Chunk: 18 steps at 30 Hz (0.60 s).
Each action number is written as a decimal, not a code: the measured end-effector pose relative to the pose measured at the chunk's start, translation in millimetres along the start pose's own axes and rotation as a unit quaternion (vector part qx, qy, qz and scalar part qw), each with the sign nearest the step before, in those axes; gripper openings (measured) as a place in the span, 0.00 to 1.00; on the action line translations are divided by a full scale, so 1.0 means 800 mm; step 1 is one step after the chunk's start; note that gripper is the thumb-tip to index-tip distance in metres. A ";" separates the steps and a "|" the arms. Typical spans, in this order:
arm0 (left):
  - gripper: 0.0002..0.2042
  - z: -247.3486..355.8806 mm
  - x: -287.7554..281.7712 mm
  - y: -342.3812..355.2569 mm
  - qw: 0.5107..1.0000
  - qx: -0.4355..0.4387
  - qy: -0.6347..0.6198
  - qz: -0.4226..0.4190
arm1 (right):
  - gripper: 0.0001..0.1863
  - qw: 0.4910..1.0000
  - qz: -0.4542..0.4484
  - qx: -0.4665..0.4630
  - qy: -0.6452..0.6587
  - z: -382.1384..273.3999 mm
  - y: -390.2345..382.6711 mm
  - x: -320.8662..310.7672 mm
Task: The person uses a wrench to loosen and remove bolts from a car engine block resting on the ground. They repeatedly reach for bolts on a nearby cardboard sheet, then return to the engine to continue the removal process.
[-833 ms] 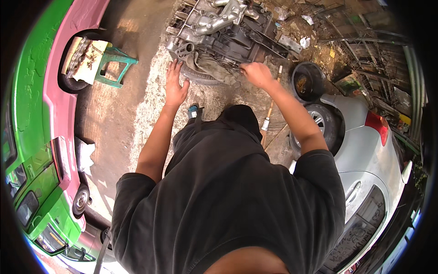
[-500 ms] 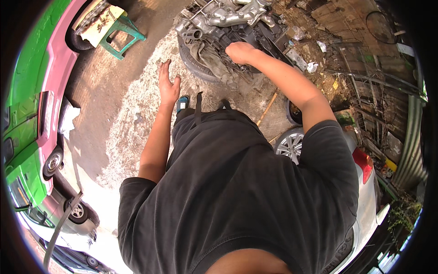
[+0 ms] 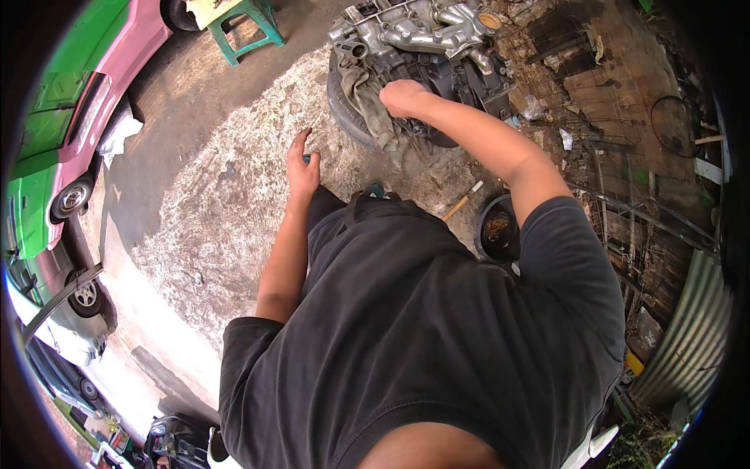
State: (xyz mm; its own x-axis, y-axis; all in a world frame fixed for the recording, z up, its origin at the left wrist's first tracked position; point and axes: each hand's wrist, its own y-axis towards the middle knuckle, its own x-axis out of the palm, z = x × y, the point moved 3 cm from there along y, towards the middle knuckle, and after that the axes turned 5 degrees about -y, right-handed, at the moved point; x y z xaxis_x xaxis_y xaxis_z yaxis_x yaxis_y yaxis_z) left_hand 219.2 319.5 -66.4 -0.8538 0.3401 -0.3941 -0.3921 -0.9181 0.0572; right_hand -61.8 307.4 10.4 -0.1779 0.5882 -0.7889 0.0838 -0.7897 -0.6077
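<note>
From the head view, your right hand [image 3: 402,95] is fisted on the dirty rag [image 3: 371,102] draped over the engine block [image 3: 426,43], which sits in an old tyre [image 3: 344,109] on the concrete floor [image 3: 211,211]. Your left hand [image 3: 301,168] hangs open and empty, fingers spread, well clear. The block looks grimy yet, so wiping seems barely begun. A black pan [image 3: 498,230] waits by your right side.

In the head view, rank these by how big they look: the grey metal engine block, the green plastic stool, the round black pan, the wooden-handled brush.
1. Grey metal engine block
2. Green plastic stool, cut off by the frame edge
3. Round black pan, partly hidden, so close to the stool
4. Wooden-handled brush
</note>
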 end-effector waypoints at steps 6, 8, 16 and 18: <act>0.25 0.002 0.004 0.019 1.000 0.011 -0.003 0.005 | 0.11 0.997 0.042 0.045 -0.048 -0.031 -0.005 0.002; 0.25 0.001 0.002 0.025 1.000 0.015 -0.004 -0.013 | 0.10 0.996 0.043 0.059 -0.051 -0.038 -0.019 0.011; 0.24 -0.008 -0.008 0.065 0.991 0.028 0.003 -0.127 | 0.10 0.961 0.067 0.229 0.139 -0.048 -0.106 0.122; 0.23 -0.009 -0.014 0.082 0.984 0.047 0.000 -0.169 | 0.10 0.933 0.068 0.290 0.200 -0.048 -0.100 0.152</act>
State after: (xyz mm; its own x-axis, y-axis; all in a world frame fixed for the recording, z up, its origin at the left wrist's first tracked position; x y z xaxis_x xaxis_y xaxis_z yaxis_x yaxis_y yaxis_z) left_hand 205.4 254.0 -65.3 -0.6686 0.6235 -0.4052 -0.6841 -0.7294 0.0062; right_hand -52.3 448.8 -39.9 0.1849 0.4025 -0.8965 -0.4874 -0.7546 -0.4393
